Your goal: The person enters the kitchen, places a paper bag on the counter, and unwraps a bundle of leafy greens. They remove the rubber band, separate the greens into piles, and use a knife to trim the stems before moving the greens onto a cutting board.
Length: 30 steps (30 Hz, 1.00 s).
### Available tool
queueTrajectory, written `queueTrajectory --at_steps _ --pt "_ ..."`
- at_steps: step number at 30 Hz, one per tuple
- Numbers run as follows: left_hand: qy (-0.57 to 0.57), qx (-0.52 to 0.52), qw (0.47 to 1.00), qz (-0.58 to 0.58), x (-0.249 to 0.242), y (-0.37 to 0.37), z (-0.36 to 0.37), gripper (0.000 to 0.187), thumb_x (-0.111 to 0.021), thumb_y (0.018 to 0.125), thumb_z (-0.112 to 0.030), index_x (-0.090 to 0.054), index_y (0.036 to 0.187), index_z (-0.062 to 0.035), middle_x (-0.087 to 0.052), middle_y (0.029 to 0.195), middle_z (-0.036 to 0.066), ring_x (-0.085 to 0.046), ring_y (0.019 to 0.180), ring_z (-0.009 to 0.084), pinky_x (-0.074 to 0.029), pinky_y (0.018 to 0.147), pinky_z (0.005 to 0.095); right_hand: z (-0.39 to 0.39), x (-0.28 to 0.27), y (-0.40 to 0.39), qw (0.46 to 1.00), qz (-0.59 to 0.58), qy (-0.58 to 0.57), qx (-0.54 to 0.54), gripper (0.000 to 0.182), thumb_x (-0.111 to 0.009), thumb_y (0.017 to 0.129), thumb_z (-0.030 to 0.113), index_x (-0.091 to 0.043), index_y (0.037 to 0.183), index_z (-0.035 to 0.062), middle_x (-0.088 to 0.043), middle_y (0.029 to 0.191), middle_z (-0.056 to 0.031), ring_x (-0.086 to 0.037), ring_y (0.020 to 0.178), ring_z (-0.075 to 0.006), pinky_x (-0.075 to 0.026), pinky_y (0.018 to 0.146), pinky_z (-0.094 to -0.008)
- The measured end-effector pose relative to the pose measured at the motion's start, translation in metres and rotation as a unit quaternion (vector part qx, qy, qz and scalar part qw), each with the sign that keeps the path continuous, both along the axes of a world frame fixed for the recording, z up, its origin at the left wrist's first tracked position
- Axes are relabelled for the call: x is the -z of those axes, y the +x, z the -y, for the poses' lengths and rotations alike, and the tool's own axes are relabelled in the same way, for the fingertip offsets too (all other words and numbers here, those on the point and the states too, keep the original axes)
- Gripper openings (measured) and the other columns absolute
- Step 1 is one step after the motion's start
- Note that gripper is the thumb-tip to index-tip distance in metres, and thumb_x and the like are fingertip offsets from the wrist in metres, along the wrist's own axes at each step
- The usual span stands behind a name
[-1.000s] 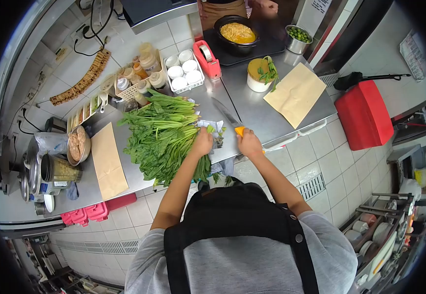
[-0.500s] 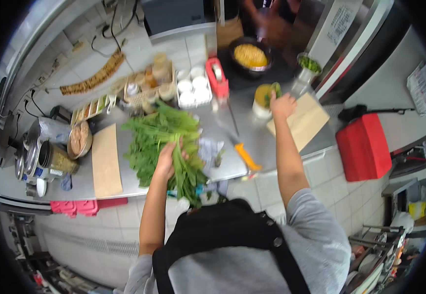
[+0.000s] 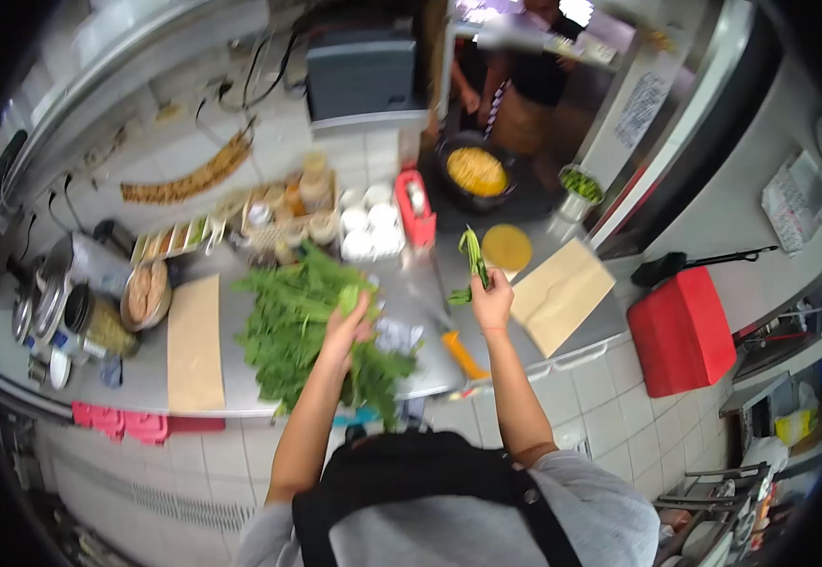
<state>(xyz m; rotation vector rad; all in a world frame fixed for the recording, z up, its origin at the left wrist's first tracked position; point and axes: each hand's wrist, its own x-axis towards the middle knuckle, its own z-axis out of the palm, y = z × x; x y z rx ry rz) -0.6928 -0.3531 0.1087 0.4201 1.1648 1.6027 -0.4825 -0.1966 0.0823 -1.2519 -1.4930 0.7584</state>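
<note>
Containers line the rear of the tabletop (image 3: pixel 418 282). Black pot (image 3: pixel 488 199): holds yellow food (image 3: pixel 475 172) with a crumbly topping. Metal container (image 3: pixel 574 210), right of the pot: filled with green pieces (image 3: pixel 579 183). White crate (image 3: pixel 373 254): packed with round white tubs (image 3: pixel 356 219); a red tape dispenser (image 3: pixel 417 215) stands beside it. Basket (image 3: pixel 267 236): carries bottles and jars. Divided tray (image 3: pixel 180 242), farther left: holds coloured portions. Bowl (image 3: pixel 154 322): contains pinkish-brown lumps (image 3: pixel 144 291). Dark-lidded jar (image 3: pixel 108 323): contents appear yellowish, though blur prevents identification.

Leafy greens (image 3: pixel 278 326) lie heaped at left centre, with leaves overhanging the front edge. The left hand (image 3: pixel 340 331) is curled around stems at the right part of the heap. The right hand (image 3: pixel 492 302) has its fingers closed on a small green bunch (image 3: pixel 472 253), raised just left of a round tub (image 3: pixel 507 248).

Knife handle (image 3: pixel 466 355), orange: reaches the front edge. Bare steel separates the left paper sheet (image 3: pixel 195 345) from the greens. The right paper sheet (image 3: pixel 560 298) lies near the right edge; tiled floor (image 3: pixel 600 406) separates that edge from the red bin (image 3: pixel 680 335).
</note>
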Motion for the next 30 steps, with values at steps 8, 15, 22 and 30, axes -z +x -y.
queueTrajectory --at_steps 8,15,22,30 --pt "-0.040 0.158 0.978 -0.128 -0.001 0.019 -0.021 0.028 -0.071 0.076 -0.016 -0.054 0.096 -0.0054 -0.053 0.070 -0.002 -0.038 0.048 0.0028 -0.031 0.042 0.0182 0.134 0.026 -0.060 0.989 -0.079 -0.050 -0.111 0.018 -0.066 0.076 0.010 -0.055 0.085 -0.0015 -0.054 0.068 -0.0036 -0.047 0.057 -0.0078 -0.038 0.049 -0.0224" --pt "0.018 0.124 0.901 -0.416 0.092 -0.004 -0.026 0.022 -0.073 0.067 -0.010 -0.059 0.082 -0.0021 -0.059 0.069 0.002 -0.055 0.061 0.0124 -0.045 0.057 0.0280 0.114 0.087 -0.001 0.944 0.316 0.097 -0.001 0.034 -0.062 0.076 0.023 -0.054 0.104 0.0050 -0.055 0.092 -0.0119 -0.052 0.090 -0.0295 -0.040 0.077 -0.0429" --pt "-0.144 0.223 0.711 -0.651 0.113 0.021 -0.046 0.023 -0.066 0.067 -0.013 -0.063 0.089 -0.0059 -0.063 0.088 0.018 -0.060 0.084 0.0348 -0.048 0.072 0.0428 0.113 0.117 0.028 0.895 0.429 -0.119 -0.017 0.032 -0.056 0.083 0.031 -0.050 0.096 0.0022 -0.055 0.096 -0.0183 -0.054 0.089 -0.0363 -0.043 0.073 -0.0470" --pt "-0.210 0.223 0.710 -0.634 0.125 0.029 -0.047 0.025 -0.057 0.072 -0.006 -0.064 0.095 -0.0104 -0.063 0.093 0.016 -0.061 0.087 0.0318 -0.050 0.075 0.0412 0.189 0.101 0.036 0.963 0.219 -0.128 -0.094 0.039 -0.048 0.089 0.033 -0.051 0.080 -0.0051 -0.056 0.064 -0.0273 -0.057 0.061 -0.0432 -0.045 0.055 -0.0492"
